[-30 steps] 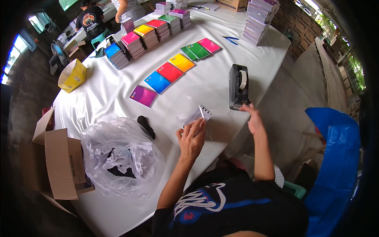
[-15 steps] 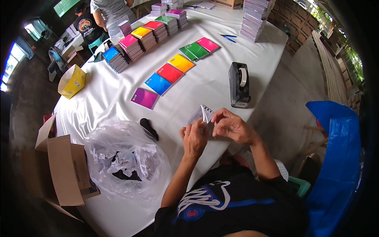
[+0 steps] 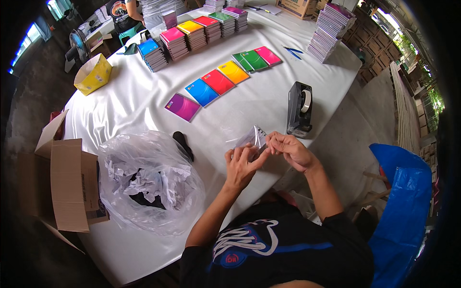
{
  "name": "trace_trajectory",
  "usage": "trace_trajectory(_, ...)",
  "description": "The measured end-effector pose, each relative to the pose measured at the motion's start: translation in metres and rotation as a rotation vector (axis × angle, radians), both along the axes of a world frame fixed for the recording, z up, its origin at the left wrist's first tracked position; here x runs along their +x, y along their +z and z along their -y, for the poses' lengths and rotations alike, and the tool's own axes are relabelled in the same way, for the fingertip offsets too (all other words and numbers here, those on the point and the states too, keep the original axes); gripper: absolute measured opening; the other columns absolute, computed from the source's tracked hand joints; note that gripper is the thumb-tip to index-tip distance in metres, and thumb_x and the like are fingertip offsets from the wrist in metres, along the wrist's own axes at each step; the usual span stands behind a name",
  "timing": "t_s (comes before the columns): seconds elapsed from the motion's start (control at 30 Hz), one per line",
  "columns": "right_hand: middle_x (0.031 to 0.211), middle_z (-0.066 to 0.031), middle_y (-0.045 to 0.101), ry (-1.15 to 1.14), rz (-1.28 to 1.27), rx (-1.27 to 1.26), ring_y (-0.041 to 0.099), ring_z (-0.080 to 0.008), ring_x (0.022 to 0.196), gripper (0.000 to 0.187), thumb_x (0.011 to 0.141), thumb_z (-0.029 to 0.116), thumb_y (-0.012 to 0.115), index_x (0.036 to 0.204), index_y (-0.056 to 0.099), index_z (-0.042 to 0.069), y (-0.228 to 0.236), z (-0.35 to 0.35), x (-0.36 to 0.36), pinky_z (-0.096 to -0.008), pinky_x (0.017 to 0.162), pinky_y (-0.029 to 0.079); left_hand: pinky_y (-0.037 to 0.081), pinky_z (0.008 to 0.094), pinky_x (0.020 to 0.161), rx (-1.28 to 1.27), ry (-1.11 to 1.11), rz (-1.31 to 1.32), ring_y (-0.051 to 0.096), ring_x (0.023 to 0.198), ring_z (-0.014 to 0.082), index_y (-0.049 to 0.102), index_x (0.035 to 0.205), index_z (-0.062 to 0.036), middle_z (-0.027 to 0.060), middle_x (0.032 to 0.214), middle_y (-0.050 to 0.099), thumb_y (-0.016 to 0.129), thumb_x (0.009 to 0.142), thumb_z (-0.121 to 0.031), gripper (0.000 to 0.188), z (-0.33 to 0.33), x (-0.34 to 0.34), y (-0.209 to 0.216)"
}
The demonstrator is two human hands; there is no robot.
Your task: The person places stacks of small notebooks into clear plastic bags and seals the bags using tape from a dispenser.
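Observation:
A small spiral notebook (image 3: 257, 136) with clear plastic film (image 3: 238, 139) about it lies on the white-covered table in front of me. My left hand (image 3: 244, 165) holds it down with bent fingers, the index finger reaching toward its right edge. At that edge my right hand (image 3: 293, 152) makes a pinch, its fingertips meeting the left index finger; what lies between them is too small to make out. Just beyond the right hand stands a black tape dispenser (image 3: 293, 108) with a roll of clear tape (image 3: 306, 102).
Ahead lies a row of coloured notebooks (image 3: 217, 81), with notebook stacks (image 3: 188, 36) behind and a tall stack (image 3: 331, 33) far right. Blue-handled pliers (image 3: 293, 52) lie nearby. A plastic bag of crumpled paper (image 3: 151, 185), a cardboard box (image 3: 69, 187) and a yellow container (image 3: 93, 74) are left.
My right hand has come in against my left index finger at the notebook's edge. More of the clear film shows beside the notebook. The whole view has shifted a little.

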State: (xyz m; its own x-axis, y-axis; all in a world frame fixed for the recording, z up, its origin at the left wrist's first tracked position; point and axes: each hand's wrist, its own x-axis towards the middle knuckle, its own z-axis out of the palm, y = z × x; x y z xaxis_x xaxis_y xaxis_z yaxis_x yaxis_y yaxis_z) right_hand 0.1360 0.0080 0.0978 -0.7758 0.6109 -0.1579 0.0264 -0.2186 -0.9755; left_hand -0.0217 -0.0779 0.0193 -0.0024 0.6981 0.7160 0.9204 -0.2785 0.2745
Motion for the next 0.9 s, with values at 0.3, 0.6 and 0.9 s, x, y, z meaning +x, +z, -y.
trace_trajectory(0.3,0.097,0.0011,0.047,0.022,0.101,-0.027,0.042,-0.0088,0.089,0.030,0.091,0.029,0.052,0.071,0.059,0.008,-0.009,-0.002,0.012,-0.0246,0.074,0.028,0.034,0.0388,0.073,-0.006,-0.078,-0.185,0.054,0.093,0.0195,0.048,0.115,-0.0389,-0.0011,0.099,0.054,0.061,0.073,-0.015,0.050,-0.001,-0.005,0.002)
trace_trajectory(0.6,0.104,0.0066,0.048,0.000,0.335,-0.229,0.042,-0.0081,0.092,0.027,0.083,0.037,0.060,0.069,0.064,0.014,-0.007,-0.011,0.029,-0.0288,0.075,0.026,0.034,0.0405,0.070,-0.084,-0.072,-0.363,0.053,0.096,0.0207,0.045,0.116,-0.0436,0.0021,0.098,0.052,0.059,0.073,-0.011,0.055,0.001,-0.002,0.009)
trace_trajectory(0.9,0.092,0.0043,0.058,0.041,0.341,-0.467,0.042,-0.0111,0.098,0.021,0.081,0.036,0.064,0.077,0.065,0.015,-0.003,-0.016,0.033,-0.0375,0.082,0.027,0.035,0.0403,0.067,-0.074,-0.070,-0.390,0.054,0.094,0.0212,0.046,0.113,-0.0417,0.0039,0.097,0.053,0.059,0.072,-0.005,0.056,0.000,0.002,0.014)
